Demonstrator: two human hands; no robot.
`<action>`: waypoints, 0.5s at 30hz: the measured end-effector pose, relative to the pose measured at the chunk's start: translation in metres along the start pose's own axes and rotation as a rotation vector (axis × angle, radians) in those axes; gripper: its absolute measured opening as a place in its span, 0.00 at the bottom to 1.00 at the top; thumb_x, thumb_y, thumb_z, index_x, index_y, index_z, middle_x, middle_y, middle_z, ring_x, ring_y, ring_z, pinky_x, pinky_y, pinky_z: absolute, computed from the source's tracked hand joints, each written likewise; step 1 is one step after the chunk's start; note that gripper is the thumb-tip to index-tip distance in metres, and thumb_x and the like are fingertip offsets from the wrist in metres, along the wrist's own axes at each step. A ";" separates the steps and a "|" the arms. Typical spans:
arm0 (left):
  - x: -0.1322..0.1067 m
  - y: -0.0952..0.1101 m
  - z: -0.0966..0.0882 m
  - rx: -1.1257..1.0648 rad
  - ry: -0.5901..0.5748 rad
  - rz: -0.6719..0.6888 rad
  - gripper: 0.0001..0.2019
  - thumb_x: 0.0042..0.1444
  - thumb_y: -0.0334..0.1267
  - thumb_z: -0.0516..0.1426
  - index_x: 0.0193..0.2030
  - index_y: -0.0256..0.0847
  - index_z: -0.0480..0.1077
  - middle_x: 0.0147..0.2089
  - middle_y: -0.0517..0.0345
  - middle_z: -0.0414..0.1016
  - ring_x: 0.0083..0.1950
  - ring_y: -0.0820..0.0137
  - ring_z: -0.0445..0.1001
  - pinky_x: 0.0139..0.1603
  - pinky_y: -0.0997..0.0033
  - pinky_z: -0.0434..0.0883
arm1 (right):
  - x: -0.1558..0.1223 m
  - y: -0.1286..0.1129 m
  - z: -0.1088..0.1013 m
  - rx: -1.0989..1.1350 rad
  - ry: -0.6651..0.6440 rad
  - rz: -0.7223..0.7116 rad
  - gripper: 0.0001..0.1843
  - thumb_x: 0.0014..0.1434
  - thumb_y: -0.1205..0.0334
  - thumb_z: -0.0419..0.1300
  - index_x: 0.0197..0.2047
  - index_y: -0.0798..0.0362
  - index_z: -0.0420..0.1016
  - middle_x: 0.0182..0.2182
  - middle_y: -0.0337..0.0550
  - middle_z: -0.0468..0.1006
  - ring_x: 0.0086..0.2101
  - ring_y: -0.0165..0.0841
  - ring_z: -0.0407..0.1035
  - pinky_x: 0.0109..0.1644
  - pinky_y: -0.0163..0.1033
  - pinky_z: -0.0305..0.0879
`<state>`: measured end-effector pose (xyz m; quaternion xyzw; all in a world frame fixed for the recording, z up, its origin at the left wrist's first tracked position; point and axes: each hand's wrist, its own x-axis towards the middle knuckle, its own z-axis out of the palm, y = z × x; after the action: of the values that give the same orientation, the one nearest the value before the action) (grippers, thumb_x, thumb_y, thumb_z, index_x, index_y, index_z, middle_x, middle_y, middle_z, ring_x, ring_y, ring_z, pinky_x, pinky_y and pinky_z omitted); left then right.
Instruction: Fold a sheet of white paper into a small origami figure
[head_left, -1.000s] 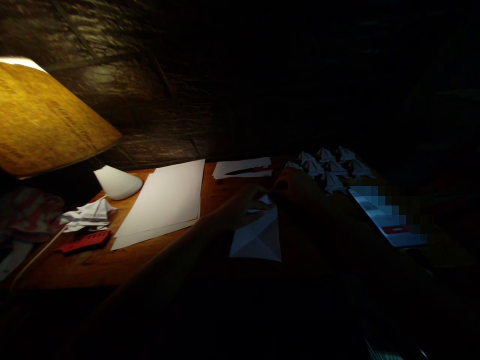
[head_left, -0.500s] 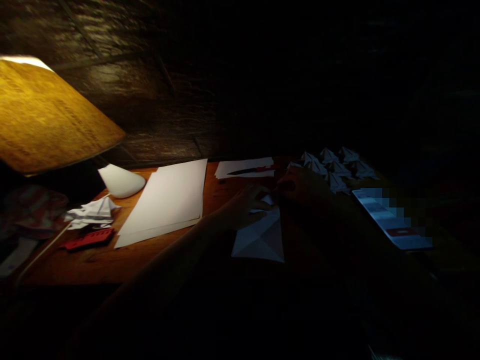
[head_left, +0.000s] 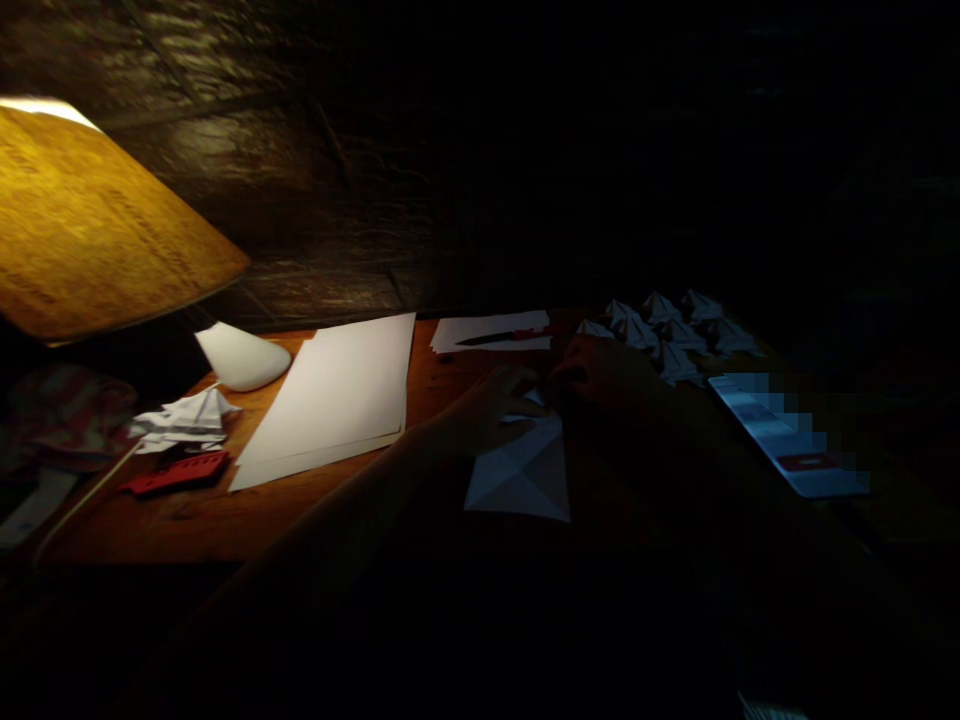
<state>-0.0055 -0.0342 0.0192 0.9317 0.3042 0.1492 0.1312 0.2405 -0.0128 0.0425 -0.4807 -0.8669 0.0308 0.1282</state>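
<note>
A creased sheet of paper point(head_left: 519, 470) lies on the table in front of me, its near half flat with crossing fold lines and its far end narrower. My left hand point(head_left: 499, 402) holds the far part from the left, thumb and fingers bent over it. At the far right corner, my right hand point(head_left: 592, 365) has its fingers pinched together on the paper. Deep shadow hides the exact fingertip contact. Several folded paper figures point(head_left: 667, 330) stand just beyond my right hand.
At left are a lamp shade point(head_left: 112, 230), its white base point(head_left: 244, 358), a crumpled-looking folded paper point(head_left: 187, 420) and a red object point(head_left: 176, 473). Large white sheets point(head_left: 330, 395) lie mid-left. A knife point(head_left: 495, 340) rests on smaller sheets point(head_left: 450, 330). A lit phone point(head_left: 787, 440) lies right.
The view has shifted very slightly. Both hands stay at the far end of the creased paper, with hardly any visible movement.
</note>
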 end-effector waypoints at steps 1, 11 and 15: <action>0.000 0.000 0.000 0.002 -0.006 -0.005 0.14 0.63 0.39 0.59 0.54 0.50 0.78 0.65 0.51 0.62 0.66 0.55 0.61 0.67 0.46 0.64 | 0.000 -0.001 0.000 -0.007 -0.006 0.000 0.13 0.64 0.56 0.61 0.49 0.43 0.85 0.49 0.46 0.78 0.43 0.39 0.72 0.41 0.40 0.64; 0.000 0.003 -0.001 -0.003 -0.016 -0.023 0.13 0.64 0.39 0.58 0.53 0.50 0.79 0.65 0.51 0.62 0.65 0.55 0.61 0.67 0.46 0.64 | -0.003 -0.008 -0.005 -0.072 -0.057 0.036 0.16 0.66 0.55 0.57 0.51 0.41 0.83 0.50 0.48 0.77 0.43 0.41 0.74 0.36 0.39 0.63; 0.001 0.002 -0.001 0.007 -0.015 -0.020 0.13 0.63 0.39 0.59 0.53 0.51 0.78 0.65 0.51 0.62 0.66 0.54 0.61 0.67 0.45 0.63 | -0.003 -0.005 -0.005 -0.071 -0.065 0.039 0.16 0.65 0.54 0.57 0.52 0.39 0.83 0.49 0.46 0.77 0.42 0.41 0.74 0.36 0.40 0.63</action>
<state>-0.0044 -0.0353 0.0214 0.9300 0.3132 0.1398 0.1318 0.2389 -0.0188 0.0475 -0.5007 -0.8615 0.0182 0.0823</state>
